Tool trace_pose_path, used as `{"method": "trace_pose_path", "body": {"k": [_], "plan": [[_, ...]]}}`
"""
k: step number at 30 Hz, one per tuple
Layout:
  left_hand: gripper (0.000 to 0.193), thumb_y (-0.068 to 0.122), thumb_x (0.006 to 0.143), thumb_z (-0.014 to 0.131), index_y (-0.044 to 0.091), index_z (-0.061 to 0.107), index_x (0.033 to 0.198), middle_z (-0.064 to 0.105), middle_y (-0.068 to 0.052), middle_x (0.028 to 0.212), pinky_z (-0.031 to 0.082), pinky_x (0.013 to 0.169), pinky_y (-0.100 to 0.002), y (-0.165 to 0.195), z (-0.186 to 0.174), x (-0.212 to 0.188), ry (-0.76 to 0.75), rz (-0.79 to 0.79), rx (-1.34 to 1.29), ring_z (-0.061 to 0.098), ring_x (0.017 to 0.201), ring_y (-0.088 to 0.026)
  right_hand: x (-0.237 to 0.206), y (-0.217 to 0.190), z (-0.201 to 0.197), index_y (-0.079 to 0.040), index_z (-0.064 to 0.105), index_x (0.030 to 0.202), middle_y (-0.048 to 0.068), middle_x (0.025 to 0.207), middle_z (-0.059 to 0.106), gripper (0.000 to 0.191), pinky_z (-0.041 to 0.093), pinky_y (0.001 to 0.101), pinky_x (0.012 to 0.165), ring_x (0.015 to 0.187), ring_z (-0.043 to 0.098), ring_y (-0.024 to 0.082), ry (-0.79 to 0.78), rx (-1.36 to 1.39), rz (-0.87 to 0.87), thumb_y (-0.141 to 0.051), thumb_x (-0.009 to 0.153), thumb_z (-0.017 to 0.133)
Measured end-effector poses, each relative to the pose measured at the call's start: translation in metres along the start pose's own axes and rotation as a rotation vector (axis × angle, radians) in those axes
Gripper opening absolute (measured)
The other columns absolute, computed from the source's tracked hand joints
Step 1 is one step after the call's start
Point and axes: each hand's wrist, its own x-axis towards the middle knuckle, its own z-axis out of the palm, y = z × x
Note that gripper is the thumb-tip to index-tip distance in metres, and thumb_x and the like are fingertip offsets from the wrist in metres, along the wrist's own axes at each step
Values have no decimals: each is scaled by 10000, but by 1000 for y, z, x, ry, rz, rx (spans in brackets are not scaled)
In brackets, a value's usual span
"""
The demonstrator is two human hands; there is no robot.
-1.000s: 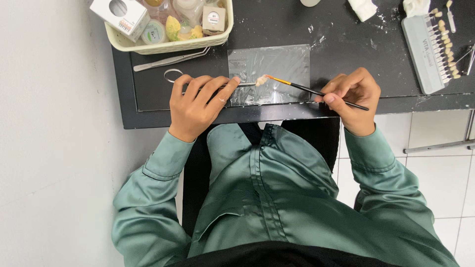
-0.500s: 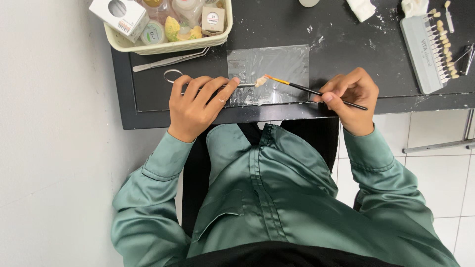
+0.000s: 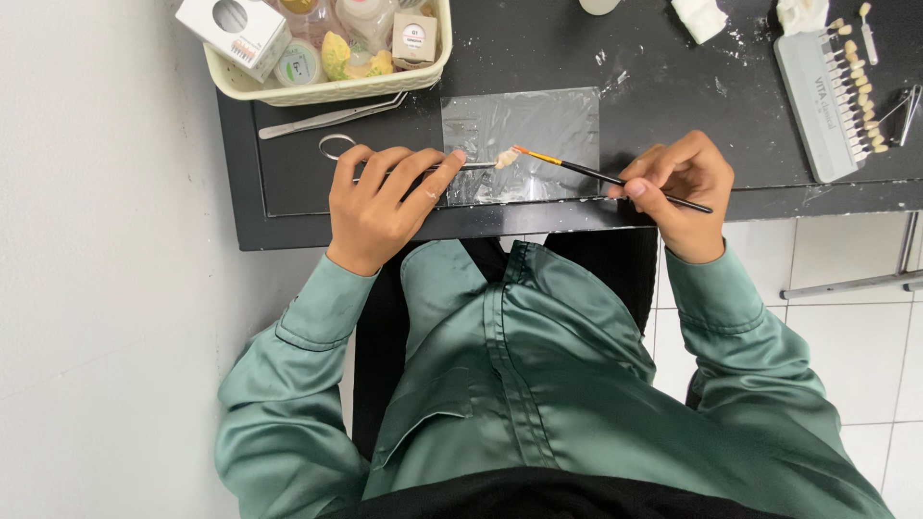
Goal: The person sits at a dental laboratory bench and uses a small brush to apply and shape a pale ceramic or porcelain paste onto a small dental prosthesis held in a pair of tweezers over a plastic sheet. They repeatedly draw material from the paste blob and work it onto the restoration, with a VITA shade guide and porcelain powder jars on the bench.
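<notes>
Head view — right hand (image 3: 678, 187) holds brush (image 3: 615, 179) touching tooth piece (image 3: 506, 159).

Cream basket (image 3: 336, 91) (jars inside); tweezers (image 3: 332, 117) beside it; tooth shade guide (image 3: 832, 91).

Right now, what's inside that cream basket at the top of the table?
The basket holds a white box, small jars and yellowish pieces. Anything underneath them is covered.

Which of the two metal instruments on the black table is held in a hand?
The ring-handled steel forceps in the left hand; the plain steel tweezers lie untouched beside the cream basket.
</notes>
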Motion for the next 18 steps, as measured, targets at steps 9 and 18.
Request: {"method": "trace_pose_path", "body": {"k": [9, 18], "plan": [[334, 151, 959, 761, 191, 736, 1289, 698, 65, 1112, 444, 894, -364, -2, -2, 2, -1, 3, -7, 629, 961, -138, 1, -2, 0, -86, 489, 1013, 145, 899, 681, 252, 519, 223, 635, 825, 719, 158, -2, 15, -4, -35, 1039, 734], [320, 164, 984, 763, 197, 739, 1301, 700, 55, 1114, 444, 894, -368, 0, -1, 1, 5, 0, -8, 631, 963, -144, 1, -2, -1, -88, 487, 987, 142, 877, 680, 250, 496, 211, 603, 777, 695, 133, -6, 3, -23, -40, 1059, 721]]}}
